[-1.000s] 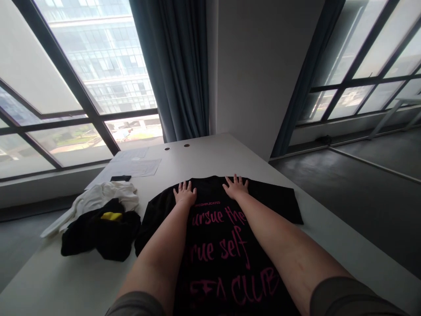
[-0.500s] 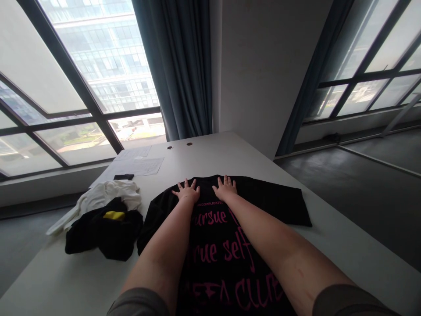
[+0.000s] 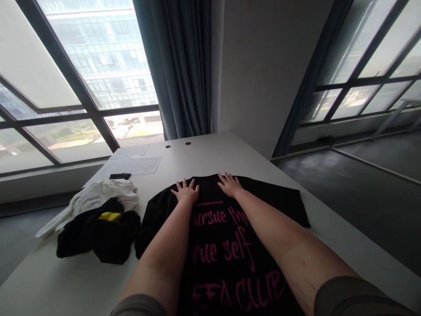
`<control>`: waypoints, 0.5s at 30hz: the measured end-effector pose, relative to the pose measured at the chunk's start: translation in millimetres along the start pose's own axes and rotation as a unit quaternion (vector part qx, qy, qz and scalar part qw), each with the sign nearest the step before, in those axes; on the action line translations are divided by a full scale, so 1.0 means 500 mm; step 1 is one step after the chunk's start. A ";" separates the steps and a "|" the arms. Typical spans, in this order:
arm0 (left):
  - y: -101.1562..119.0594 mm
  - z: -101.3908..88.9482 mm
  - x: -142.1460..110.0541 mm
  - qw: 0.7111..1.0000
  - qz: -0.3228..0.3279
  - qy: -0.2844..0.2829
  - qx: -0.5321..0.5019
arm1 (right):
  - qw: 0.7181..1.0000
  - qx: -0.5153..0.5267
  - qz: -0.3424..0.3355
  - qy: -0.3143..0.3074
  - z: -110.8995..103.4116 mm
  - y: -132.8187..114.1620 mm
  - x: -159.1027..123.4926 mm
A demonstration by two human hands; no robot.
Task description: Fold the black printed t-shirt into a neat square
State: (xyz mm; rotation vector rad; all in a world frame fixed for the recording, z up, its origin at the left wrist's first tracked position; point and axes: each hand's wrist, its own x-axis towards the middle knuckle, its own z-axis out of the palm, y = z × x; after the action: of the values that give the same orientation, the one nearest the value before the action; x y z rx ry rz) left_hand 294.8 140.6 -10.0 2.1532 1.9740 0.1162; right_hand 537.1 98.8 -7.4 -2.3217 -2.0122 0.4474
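Note:
A black T-shirt [image 3: 219,239] with pink lettering lies spread on the white table, its collar edge pointing away from me. My left hand [image 3: 186,191] rests flat on its upper left part, fingers spread towards the far edge. On the upper right part lies my right hand [image 3: 230,185], palm down with the fingers apart. One sleeve stretches out to the right, while the left sleeve is partly bunched beside my left forearm. My forearms cover some of the lettering.
Left of the T-shirt lie a crumpled black garment [image 3: 98,235] with a yellow patch and a white garment [image 3: 101,193]. Behind them are a small dark item [image 3: 120,176] and paper sheets [image 3: 140,164]. The white table [image 3: 210,153] ends at a pillar and curtain.
My right hand has slid slightly to the right across the T-shirt, uncovering more lettering. My left hand stays nearly in place. The view has shifted a little.

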 end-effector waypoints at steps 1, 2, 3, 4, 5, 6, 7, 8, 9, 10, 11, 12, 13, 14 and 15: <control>0.000 0.000 0.000 1.000 0.001 -0.001 -0.002 | 1.000 -0.009 0.001 0.005 -0.004 0.017 -0.009; 0.000 -0.001 0.000 1.000 0.000 -0.002 -0.003 | 1.000 -0.019 0.009 0.011 -0.009 0.036 -0.021; 0.000 -0.001 0.000 1.000 0.000 -0.002 -0.005 | 0.999 -0.025 0.025 0.019 -0.013 0.058 -0.034; 0.000 -0.001 0.000 1.000 0.000 -0.003 -0.005 | 0.998 -0.025 0.045 0.024 -0.016 0.082 -0.049; 0.001 -0.002 -0.001 1.000 0.000 -0.002 -0.006 | 0.997 -0.019 0.065 0.026 -0.019 0.106 -0.064; 0.001 -0.002 -0.002 1.000 0.000 -0.002 -0.008 | 0.996 -0.011 0.082 0.024 -0.022 0.131 -0.078; 0.001 -0.003 -0.003 1.000 -0.001 -0.001 -0.010 | 0.996 -0.004 0.091 0.018 -0.023 0.156 -0.092; 0.001 -0.004 -0.003 1.000 -0.001 -0.002 -0.013 | 0.996 -0.001 0.089 0.011 -0.024 0.179 -0.105; 0.001 -0.005 -0.004 1.000 -0.002 -0.001 -0.016 | 0.997 0.001 0.082 0.008 -0.024 0.200 -0.115; 0.001 -0.005 -0.005 1.000 -0.002 -0.001 -0.017 | 0.997 0.002 0.073 0.008 -0.024 0.219 -0.123; 0.001 -0.006 -0.006 1.000 -0.001 -0.002 -0.016 | 0.998 0.007 0.065 0.017 -0.024 0.236 -0.128; 0.000 -0.007 -0.007 1.000 -0.001 -0.001 -0.015 | 0.998 0.017 0.062 0.030 -0.023 0.250 -0.131; 0.000 -0.008 -0.008 1.000 0.000 0.000 -0.013 | 0.997 0.025 0.064 0.043 -0.023 0.261 -0.132; 0.001 -0.009 -0.009 1.000 0.000 0.001 -0.012 | 0.996 0.030 0.071 0.052 -0.022 0.269 -0.131; 0.001 -0.009 -0.010 1.000 0.001 0.002 -0.011 | 0.995 0.031 0.079 0.056 -0.022 0.274 -0.130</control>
State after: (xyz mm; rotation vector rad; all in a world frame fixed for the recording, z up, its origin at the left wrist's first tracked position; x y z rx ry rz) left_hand 293.7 135.9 -4.9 2.1428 1.9629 0.1428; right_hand 664.1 15.5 -13.8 -2.4202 -1.7479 0.3716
